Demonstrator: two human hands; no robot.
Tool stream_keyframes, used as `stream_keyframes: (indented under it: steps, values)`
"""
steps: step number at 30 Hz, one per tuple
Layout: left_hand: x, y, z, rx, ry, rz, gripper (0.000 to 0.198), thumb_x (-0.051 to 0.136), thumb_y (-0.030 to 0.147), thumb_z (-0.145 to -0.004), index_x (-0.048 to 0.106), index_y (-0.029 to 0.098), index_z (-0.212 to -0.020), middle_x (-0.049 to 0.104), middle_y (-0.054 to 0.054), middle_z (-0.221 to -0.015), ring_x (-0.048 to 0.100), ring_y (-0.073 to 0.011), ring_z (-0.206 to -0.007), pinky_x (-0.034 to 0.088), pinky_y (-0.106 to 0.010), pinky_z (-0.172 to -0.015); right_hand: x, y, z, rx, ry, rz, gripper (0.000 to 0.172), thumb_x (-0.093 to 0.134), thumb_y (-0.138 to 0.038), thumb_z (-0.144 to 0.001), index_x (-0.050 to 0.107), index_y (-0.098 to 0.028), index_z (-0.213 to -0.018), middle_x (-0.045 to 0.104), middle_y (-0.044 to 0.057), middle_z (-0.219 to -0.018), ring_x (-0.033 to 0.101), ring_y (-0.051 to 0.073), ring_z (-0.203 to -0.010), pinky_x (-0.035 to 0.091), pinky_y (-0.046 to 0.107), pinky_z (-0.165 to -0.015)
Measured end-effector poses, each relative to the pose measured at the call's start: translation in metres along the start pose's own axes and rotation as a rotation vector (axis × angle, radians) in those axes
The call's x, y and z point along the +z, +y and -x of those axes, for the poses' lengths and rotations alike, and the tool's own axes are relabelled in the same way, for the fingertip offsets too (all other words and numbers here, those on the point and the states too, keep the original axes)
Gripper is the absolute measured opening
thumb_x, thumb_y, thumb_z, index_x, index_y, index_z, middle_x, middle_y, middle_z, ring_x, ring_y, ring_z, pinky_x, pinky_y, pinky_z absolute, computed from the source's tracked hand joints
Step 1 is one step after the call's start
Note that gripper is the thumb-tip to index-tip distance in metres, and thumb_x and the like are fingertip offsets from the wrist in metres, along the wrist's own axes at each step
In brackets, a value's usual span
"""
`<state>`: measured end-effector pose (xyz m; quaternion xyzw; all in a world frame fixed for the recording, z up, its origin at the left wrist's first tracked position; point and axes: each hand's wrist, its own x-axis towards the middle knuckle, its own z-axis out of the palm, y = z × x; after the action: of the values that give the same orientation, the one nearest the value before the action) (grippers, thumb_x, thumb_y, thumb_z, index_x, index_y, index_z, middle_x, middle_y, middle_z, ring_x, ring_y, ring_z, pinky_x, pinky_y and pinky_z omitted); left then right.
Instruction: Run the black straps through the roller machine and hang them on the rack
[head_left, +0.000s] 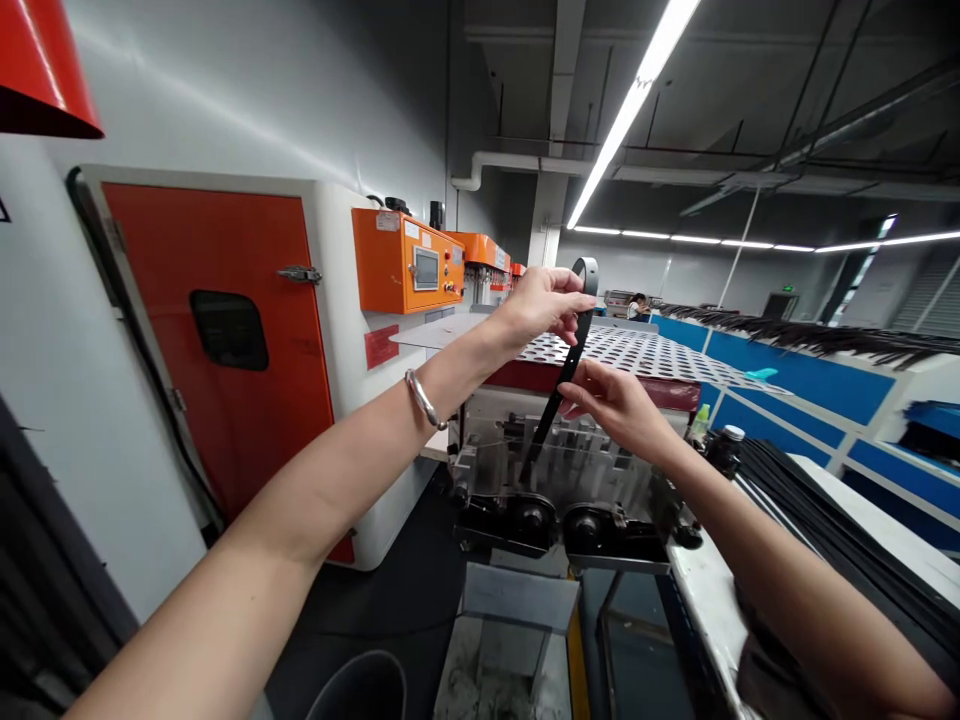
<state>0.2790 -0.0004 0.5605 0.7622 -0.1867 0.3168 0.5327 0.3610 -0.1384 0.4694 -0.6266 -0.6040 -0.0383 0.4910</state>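
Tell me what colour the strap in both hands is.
Black strap; the head view shows it best.

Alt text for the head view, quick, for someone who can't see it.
Two hands hold a black strap nearly upright over a roller machine: the left hand pinches its top end, and the right hand holds it lower down, its bottom end dipping behind the clear guard. An orange control box sits left.

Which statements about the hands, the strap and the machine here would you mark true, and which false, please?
1. The left hand pinches the upper end of the black strap. True.
2. The right hand hangs free of the strap. False: it holds the strap lower down.
3. A bracelet sits on the left wrist. True.
4. The machine door is blue. False: it is orange-red.
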Motion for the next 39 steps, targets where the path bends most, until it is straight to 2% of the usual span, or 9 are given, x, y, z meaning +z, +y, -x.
stream_keyframes:
  steps: [7,16,20,23,26,29,34,36,39]
  values:
    - [0.0,-0.019,0.011,-0.037,0.016,0.026,0.016,0.066,0.008,-0.083,0.054,0.014,-0.074,0.05,0.004,-0.058,0.052,-0.0054,-0.048,0.047,-0.026,-0.052,0.006,0.016,0.005,0.019,-0.045,0.023,0.032,0.06,-0.051,-0.088,0.052,-0.023,-0.076,0.067,0.002,-0.073,0.069,0.021,-0.072,0.057,0.03,-0.064]
    - [0.009,-0.021,0.011,-0.031,0.009,0.008,0.017,0.065,0.008,-0.083,0.055,0.013,-0.071,0.051,0.004,-0.059,0.054,-0.0062,-0.051,0.047,-0.024,-0.051,-0.013,0.011,0.016,0.043,-0.067,0.177,0.024,0.056,-0.04,-0.092,0.055,-0.022,-0.077,0.065,0.001,-0.071,0.065,0.018,-0.066,0.05,0.026,-0.057]
    - [0.012,-0.03,0.017,-0.064,-0.048,-0.098,0.016,0.068,0.012,-0.082,0.056,0.013,-0.071,0.053,0.002,-0.055,0.054,-0.0078,-0.049,0.043,-0.022,-0.046,-0.017,0.016,0.027,-0.028,-0.069,0.468,0.017,0.058,-0.03,-0.09,0.059,-0.02,-0.077,0.062,0.001,-0.074,0.055,0.014,-0.061,0.041,0.025,-0.057]
    - [0.014,-0.04,0.025,-0.091,-0.101,-0.22,0.018,0.068,0.021,-0.083,0.057,0.014,-0.07,0.055,0.001,-0.056,0.054,-0.0088,-0.047,0.04,-0.021,-0.043,-0.019,0.015,0.043,-0.048,0.019,0.609,0.013,0.062,-0.032,-0.089,0.062,-0.019,-0.088,0.061,0.003,-0.082,0.052,0.015,-0.065,0.037,0.026,-0.06]
    - [0.019,-0.051,0.033,-0.107,-0.115,-0.366,0.019,0.067,0.026,-0.083,0.058,0.015,-0.07,0.055,0.001,-0.058,0.052,-0.0089,-0.044,0.038,-0.022,-0.042,-0.017,0.009,0.071,0.015,0.097,0.561,0.019,0.058,-0.038,-0.093,0.061,-0.02,-0.094,0.059,0.002,-0.079,0.051,0.015,-0.065,0.035,0.026,-0.06]
    - [0.029,-0.057,0.044,-0.106,-0.056,-0.555,0.019,0.069,0.028,-0.08,0.061,0.015,-0.068,0.057,0.001,-0.059,0.052,-0.0089,-0.046,0.037,-0.025,-0.048,-0.008,0.01,0.109,0.151,-0.016,0.371,0.026,0.052,-0.042,-0.096,0.061,-0.019,-0.088,0.059,0.0,-0.072,0.051,0.014,-0.063,0.034,0.025,-0.057]
    - [0.04,-0.052,0.095,-0.054,0.135,-0.731,0.018,0.068,0.034,-0.082,0.066,0.016,-0.08,0.061,0.002,-0.067,0.051,-0.0101,-0.06,0.037,-0.025,-0.058,0.044,0.068,0.185,0.402,-0.32,0.137,0.037,0.049,-0.046,-0.096,0.062,-0.017,-0.076,0.06,-0.001,-0.065,0.053,0.014,-0.061,0.035,0.024,-0.056]
    - [0.043,-0.05,0.131,-0.115,0.167,-0.665,0.02,0.061,0.038,-0.088,0.066,0.018,-0.089,0.061,0.002,-0.071,0.051,-0.0099,-0.062,0.039,-0.024,-0.06,0.073,0.106,0.209,0.478,-0.272,0.063,0.033,0.053,-0.047,-0.093,0.064,-0.017,-0.083,0.065,0.002,-0.073,0.059,0.016,-0.066,0.039,0.025,-0.059]
    - [0.053,-0.061,0.199,-0.338,0.22,-0.501,0.023,0.056,0.042,-0.09,0.065,0.022,-0.097,0.06,0.002,-0.077,0.053,-0.0098,-0.066,0.042,-0.021,-0.059,0.113,0.157,0.227,0.557,-0.05,-0.06,0.039,0.06,-0.048,-0.086,0.064,-0.017,-0.11,0.069,0.011,-0.107,0.065,0.025,-0.096,0.049,0.03,-0.074]
